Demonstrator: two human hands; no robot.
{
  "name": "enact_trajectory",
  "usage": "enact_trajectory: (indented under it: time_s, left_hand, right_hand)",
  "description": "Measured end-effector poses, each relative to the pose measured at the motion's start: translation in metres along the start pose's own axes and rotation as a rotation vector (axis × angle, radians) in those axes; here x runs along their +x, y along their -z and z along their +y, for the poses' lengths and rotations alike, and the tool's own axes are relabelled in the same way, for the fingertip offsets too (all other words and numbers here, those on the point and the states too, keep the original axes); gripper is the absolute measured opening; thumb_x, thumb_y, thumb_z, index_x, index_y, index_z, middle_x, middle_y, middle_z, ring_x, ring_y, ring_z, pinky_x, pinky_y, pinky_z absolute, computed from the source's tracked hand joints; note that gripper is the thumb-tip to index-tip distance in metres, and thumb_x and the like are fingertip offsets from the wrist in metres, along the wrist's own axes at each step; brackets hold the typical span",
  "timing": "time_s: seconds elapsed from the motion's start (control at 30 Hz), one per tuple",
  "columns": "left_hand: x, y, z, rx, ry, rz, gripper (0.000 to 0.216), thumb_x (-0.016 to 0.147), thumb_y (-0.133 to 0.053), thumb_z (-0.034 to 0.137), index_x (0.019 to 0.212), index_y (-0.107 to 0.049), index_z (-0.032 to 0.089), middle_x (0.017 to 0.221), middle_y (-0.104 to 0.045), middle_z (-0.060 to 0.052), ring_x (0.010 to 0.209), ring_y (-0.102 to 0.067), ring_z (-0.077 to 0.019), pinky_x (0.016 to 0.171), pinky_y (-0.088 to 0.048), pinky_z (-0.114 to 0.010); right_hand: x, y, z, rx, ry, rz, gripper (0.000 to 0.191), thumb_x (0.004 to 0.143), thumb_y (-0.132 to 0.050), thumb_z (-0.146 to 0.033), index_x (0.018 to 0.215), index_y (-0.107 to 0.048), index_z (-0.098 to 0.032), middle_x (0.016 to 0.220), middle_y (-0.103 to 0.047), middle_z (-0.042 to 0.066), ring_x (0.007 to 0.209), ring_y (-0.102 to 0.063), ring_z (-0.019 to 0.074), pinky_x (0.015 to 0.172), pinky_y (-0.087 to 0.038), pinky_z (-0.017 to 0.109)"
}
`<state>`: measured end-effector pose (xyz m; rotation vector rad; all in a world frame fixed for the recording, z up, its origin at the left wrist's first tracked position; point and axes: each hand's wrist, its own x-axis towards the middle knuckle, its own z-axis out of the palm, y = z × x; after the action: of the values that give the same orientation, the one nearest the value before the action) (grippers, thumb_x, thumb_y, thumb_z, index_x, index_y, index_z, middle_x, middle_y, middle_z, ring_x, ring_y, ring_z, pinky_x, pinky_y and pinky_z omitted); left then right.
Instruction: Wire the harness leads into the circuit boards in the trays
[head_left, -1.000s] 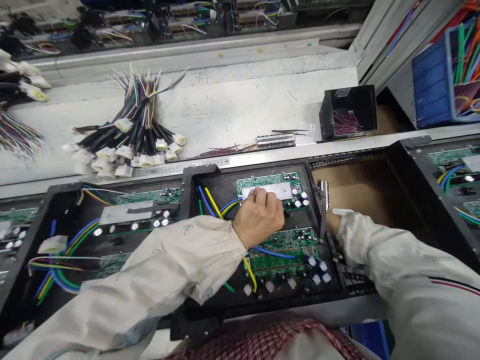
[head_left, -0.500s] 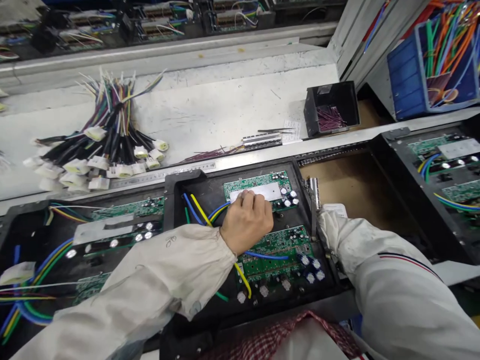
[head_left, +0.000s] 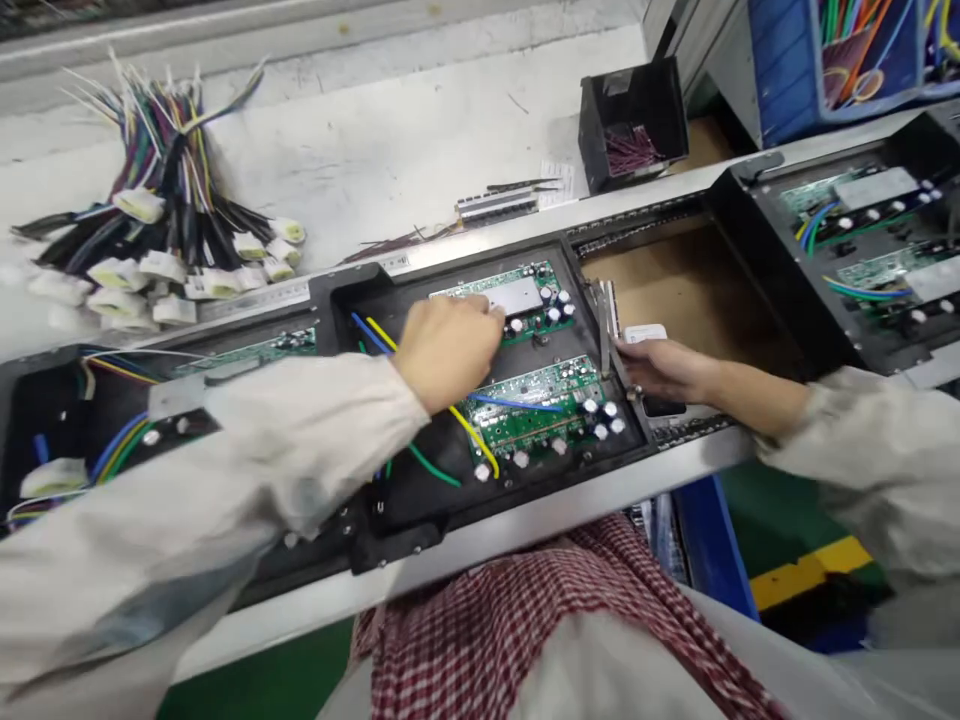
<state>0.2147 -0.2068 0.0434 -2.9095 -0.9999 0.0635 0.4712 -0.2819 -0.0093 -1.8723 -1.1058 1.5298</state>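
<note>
A black tray (head_left: 420, 495) holds an upper green circuit board (head_left: 564, 312) with a light grey plate (head_left: 517, 296) and a lower green board (head_left: 517, 425). My left hand (head_left: 450, 350) rests over the left part of the upper board, its fingers curled down and their tips hidden. Blue and yellow wires (head_left: 474, 440) run out beneath it. At the tray's right wall is my right hand (head_left: 667, 370), slightly blurred, fingers stretched toward a narrow metal strip (head_left: 604, 325). A white rounded object (head_left: 645, 332) lies just behind this hand.
Left and right stand further black trays with boards (head_left: 874, 190). Behind, a bundle of cables with white connectors (head_left: 161, 270) lies on the white bench. A black bin (head_left: 634, 125) holds thin purple pieces, and a blue crate (head_left: 787, 70) holds coloured wires.
The camera view has tilted downward. My left hand has shifted left along the upper board, showing more of its plate. My right hand, hidden by its sleeve before, now shows at the tray's right wall.
</note>
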Motion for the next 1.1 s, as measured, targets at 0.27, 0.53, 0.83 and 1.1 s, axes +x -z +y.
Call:
enact_trajectory:
  time_s: [0.27, 0.53, 0.83, 1.1]
  left_hand:
    - [-0.105, 0.012, -0.019, -0.246, -0.391, -0.083, 0.022, 0.087, -0.046, 0.015, 0.088, -0.068, 0.020, 0.083, -0.067, -0.004, 0.082, -0.059, -0.0147, 0.075, -0.048, -0.026]
    - [-0.103, -0.011, -0.021, -0.188, -0.358, -0.043, 0.025, 0.085, -0.046, 0.013, 0.081, -0.068, 0.022, 0.078, -0.066, -0.003, 0.080, -0.057, -0.0147, 0.073, -0.045, -0.028]
    - [-0.092, -0.024, -0.007, 0.022, -0.356, 0.167, 0.024, 0.087, -0.044, 0.014, 0.087, -0.067, 0.019, 0.078, -0.066, -0.001, 0.072, -0.059, -0.0152, 0.055, -0.039, -0.028]
    - [-0.083, -0.029, 0.008, 0.130, -0.422, 0.319, 0.028, 0.088, -0.044, 0.012, 0.066, -0.062, 0.016, 0.073, -0.063, -0.002, 0.064, -0.053, -0.0148, 0.054, -0.035, -0.030]
  right_hand:
    - [-0.101, -0.037, -0.035, -0.797, 0.894, 0.132, 0.021, 0.090, -0.050, -0.029, 0.089, -0.068, -0.019, 0.079, -0.067, 0.005, 0.070, -0.062, 0.0156, 0.063, -0.047, 0.027]
    - [-0.044, -0.144, -0.074, -1.285, 0.589, -0.100, 0.028, 0.086, -0.052, -0.035, 0.083, -0.071, -0.013, 0.073, -0.067, 0.017, 0.071, -0.064, 0.0283, 0.056, -0.042, 0.034]
    - [-0.053, -0.109, -0.082, -1.297, 0.490, 0.014, 0.025, 0.087, -0.055, -0.036, 0.087, -0.070, -0.017, 0.083, -0.069, 0.012, 0.077, -0.063, 0.0243, 0.064, -0.039, 0.032]
    - [-0.050, -0.103, -0.066, -1.177, 0.636, -0.023, 0.017, 0.085, -0.054, -0.021, 0.090, -0.068, -0.012, 0.086, -0.070, 0.010, 0.079, -0.063, 0.0215, 0.067, -0.037, 0.029]
